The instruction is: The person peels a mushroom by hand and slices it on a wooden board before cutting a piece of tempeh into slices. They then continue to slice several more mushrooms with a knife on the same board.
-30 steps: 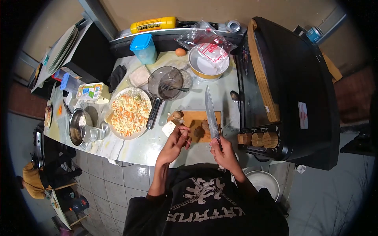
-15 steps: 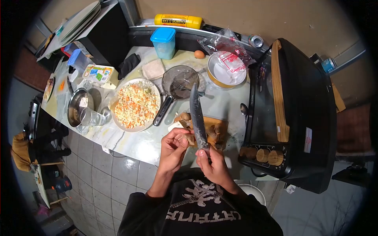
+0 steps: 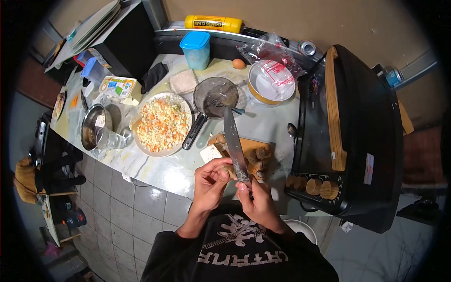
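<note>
My right hand (image 3: 256, 197) grips a large knife (image 3: 233, 141) near the base of its blade, the blade pointing up and away from me. Close beside it, my left hand (image 3: 210, 185) pinches a small brown mushroom (image 3: 229, 171) between thumb and fingers, near the knife's lower edge. Beyond the hands lies a wooden cutting board (image 3: 263, 146) with several brown mushrooms (image 3: 258, 157) on it. A white block (image 3: 210, 153) sits at the board's left side.
Left of the board are a frying pan (image 3: 201, 129) with a fork in it and a plate (image 3: 155, 153) of chopped vegetables. A black oven (image 3: 361, 127) stands at right. Behind are a white bowl (image 3: 256, 87), an egg (image 3: 238, 63) and a blue-lidded container (image 3: 195, 49).
The knife has dropped lower and its tip leans more to the left. My left hand has shifted slightly right and down with the mushroom, closer to the blade.
</note>
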The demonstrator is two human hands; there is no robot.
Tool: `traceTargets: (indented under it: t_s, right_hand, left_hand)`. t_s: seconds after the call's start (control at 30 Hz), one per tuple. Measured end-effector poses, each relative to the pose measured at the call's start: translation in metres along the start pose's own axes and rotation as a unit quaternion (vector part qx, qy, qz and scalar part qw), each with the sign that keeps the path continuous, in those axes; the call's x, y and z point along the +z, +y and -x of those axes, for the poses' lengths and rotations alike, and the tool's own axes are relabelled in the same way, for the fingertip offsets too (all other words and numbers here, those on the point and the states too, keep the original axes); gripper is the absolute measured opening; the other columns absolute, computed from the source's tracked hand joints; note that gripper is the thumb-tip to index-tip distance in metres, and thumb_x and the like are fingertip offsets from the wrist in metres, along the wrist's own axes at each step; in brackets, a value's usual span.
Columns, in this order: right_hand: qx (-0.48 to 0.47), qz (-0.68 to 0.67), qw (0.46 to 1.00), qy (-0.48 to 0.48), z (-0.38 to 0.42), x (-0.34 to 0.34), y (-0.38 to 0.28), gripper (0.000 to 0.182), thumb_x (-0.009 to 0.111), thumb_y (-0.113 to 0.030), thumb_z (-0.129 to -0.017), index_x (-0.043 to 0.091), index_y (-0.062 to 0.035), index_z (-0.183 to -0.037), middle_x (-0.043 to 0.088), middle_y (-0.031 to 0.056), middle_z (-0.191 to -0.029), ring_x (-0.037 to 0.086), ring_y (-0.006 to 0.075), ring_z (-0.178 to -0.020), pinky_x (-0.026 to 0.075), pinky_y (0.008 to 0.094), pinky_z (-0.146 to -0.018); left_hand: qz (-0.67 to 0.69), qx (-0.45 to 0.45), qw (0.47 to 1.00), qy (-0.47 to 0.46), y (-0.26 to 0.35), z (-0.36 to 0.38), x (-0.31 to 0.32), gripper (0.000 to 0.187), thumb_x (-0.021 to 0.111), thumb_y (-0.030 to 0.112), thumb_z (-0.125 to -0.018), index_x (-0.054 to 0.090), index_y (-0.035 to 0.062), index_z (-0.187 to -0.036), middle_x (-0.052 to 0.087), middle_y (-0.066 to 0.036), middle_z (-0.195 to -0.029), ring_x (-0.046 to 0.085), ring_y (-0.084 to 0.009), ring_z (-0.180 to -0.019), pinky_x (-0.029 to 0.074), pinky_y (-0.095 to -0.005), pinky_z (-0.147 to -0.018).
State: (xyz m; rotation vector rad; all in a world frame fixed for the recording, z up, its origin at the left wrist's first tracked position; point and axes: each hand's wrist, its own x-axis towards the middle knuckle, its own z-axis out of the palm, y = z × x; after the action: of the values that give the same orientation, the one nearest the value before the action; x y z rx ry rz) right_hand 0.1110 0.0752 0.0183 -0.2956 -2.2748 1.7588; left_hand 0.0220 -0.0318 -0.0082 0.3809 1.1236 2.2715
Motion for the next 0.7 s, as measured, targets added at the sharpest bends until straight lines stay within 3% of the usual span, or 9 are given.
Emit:
traceTargets:
  t_s: [0.2,0.4,0.47,0.63,0.7]
  right_hand:
    - [-0.01,0.004,1.0,0.011,0.004,-0.006,-0.005,0.011,0.049,-0.008,-0.091,0.047,0.0025,-0.091,0.05,0.0188,-0.058,0.054,0.0373,-0.053,0.038,0.0407,-0.046]
    - [-0.017,0.019,1.0,0.011,0.006,-0.01,-0.001,0.012,0.05,-0.009,-0.09,0.046,0.002,-0.086,0.05,0.0202,-0.059,0.054,0.04,-0.055,0.038,0.043,-0.047]
    - [-0.065,0.051,0.996,0.03,0.005,-0.01,0.001,0.013,0.05,-0.009,-0.09,0.046,0.0021,-0.084,0.05,0.0204,-0.059,0.053,0.0412,-0.055,0.038,0.0441,-0.047]
    - [-0.066,0.039,0.996,0.039,0.004,-0.011,-0.003,0.013,0.051,-0.009,-0.089,0.047,0.0025,-0.083,0.05,0.0199,-0.06,0.053,0.0414,-0.056,0.038,0.0444,-0.047]
    - [-0.063,0.033,0.997,0.043,0.005,-0.013,-0.002,0.013,0.051,-0.009,-0.089,0.047,0.0025,-0.083,0.05,0.0198,-0.061,0.053,0.0413,-0.056,0.038,0.0446,-0.047]
  left_hand:
    - [0.056,-0.041,0.998,0.008,-0.008,0.003,0.003,0.043,0.06,0.016,-0.088,0.048,-0.0055,-0.123,0.056,-0.009,-0.103,0.055,-0.0155,-0.089,0.045,-0.0279,-0.077]
    - [0.04,-0.036,0.999,0.001,-0.004,0.0,0.017,0.052,0.061,0.017,-0.088,0.041,-0.0075,-0.129,0.056,-0.009,-0.103,0.054,-0.0138,-0.09,0.045,-0.0258,-0.078]
    - [0.041,-0.036,0.999,0.003,-0.007,0.001,0.017,0.052,0.062,0.018,-0.088,0.041,-0.0068,-0.129,0.056,-0.009,-0.103,0.055,-0.0135,-0.09,0.045,-0.0256,-0.078]
    - [0.054,-0.017,0.998,0.013,-0.012,-0.001,0.017,0.046,0.062,0.017,-0.087,0.045,-0.0042,-0.124,0.057,-0.008,-0.1,0.055,-0.0133,-0.088,0.045,-0.025,-0.077]
    - [0.099,-0.001,0.994,-0.047,-0.018,-0.002,0.007,0.031,0.056,0.005,-0.09,0.05,-0.002,-0.12,0.06,-0.013,-0.11,0.059,-0.0159,-0.096,0.048,-0.0293,-0.081]
